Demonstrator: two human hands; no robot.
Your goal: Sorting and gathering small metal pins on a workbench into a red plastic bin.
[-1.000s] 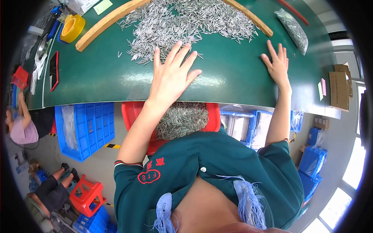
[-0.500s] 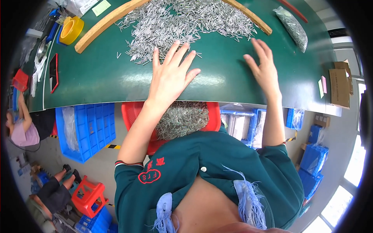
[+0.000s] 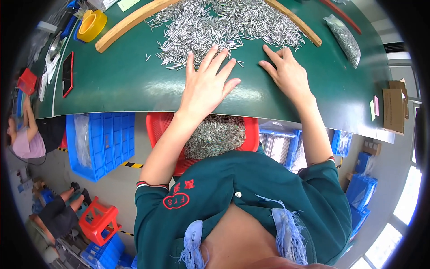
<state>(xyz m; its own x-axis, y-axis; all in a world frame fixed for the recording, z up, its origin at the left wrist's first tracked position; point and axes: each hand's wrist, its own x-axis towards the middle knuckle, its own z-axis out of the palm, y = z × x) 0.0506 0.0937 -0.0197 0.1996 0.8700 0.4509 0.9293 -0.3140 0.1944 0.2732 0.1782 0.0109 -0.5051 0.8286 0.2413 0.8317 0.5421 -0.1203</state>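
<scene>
A big heap of thin metal pins lies on the green table, hemmed in by two wooden strips. My left hand rests flat, fingers spread, at the heap's near edge, its fingertips touching loose pins. Just to the right, my right hand also lies flat on the green surface with fingers apart, right beside the heap's edge. Neither hand holds anything. Below the table edge, a red basket on my lap is filled with more pins.
A clear bag of pins lies at the far right. A yellow tape roll and a red-edged phone sit at the left. Blue crates and a red stool stand on the floor; other people sit at the left.
My right hand has slid left from the table's right side toward the pin heap. My left hand has stayed flat in nearly the same place.
</scene>
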